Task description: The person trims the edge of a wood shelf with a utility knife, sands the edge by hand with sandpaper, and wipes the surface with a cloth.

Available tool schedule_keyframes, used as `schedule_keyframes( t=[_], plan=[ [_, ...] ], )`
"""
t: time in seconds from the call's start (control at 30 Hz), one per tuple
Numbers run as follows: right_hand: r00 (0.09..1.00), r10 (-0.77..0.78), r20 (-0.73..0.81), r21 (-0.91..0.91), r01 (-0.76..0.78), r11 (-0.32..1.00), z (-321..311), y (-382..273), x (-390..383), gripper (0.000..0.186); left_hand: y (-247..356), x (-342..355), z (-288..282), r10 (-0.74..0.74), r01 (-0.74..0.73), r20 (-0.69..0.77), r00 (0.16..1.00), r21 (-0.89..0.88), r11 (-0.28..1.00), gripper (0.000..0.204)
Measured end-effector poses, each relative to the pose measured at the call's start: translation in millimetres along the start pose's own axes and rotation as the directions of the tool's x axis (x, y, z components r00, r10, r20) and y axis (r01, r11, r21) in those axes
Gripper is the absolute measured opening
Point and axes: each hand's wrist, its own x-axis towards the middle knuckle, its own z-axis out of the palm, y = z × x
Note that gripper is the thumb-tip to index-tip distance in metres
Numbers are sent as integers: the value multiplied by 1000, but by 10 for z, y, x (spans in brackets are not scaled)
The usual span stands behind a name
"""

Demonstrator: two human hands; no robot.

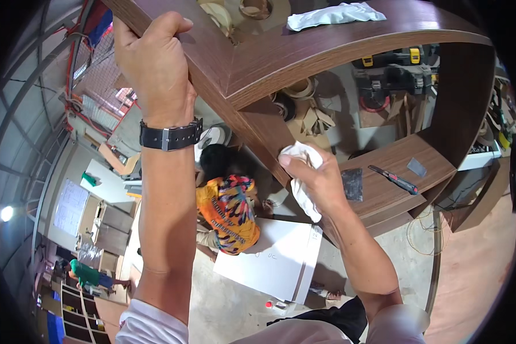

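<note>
A dark brown wood-grain cabinet frame point(238, 123) stands tilted across the view in front of me. My left hand point(157, 71), a black watch on its wrist, is closed round the edge of its upper left board; some fingers are hidden behind. Lower down, my right hand point(321, 180) grips a crumpled white cloth point(307, 203) and presses it against the board's edge. A second white cloth point(335, 16) lies on the frame's top panel. On the lower shelf rest a utility knife point(393, 179), a dark flat sheet point(352, 184) and a small grey piece point(417, 167).
A person in a colourful shirt point(229, 215) crouches beyond the frame beside a large white panel point(269, 258). Another person in green point(85, 274) is far left. Black tool cases point(393, 77) stand behind the frame. A bottle with a red cap point(276, 305) is on the floor.
</note>
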Motion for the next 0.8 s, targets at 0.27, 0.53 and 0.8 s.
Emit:
schedule_keyframes(
  t=[0.27, 0.53, 0.8],
  plan=[
    [998, 39, 54, -9, -39, 999, -16, -135, 92, 15, 122, -72, 81, -33, 33, 0, 999, 17, 999, 38],
    [989, 45, 138, 124, -63, 990, -12, -108, 139, 11, 210, -95, 130, -97, 102, -53, 994, 99, 990, 41],
    [980, 4, 197, 105, -25, 994, -108, -56, 141, 15, 201, -81, 88, -136, 142, -60, 989, 112, 984, 39]
  ],
)
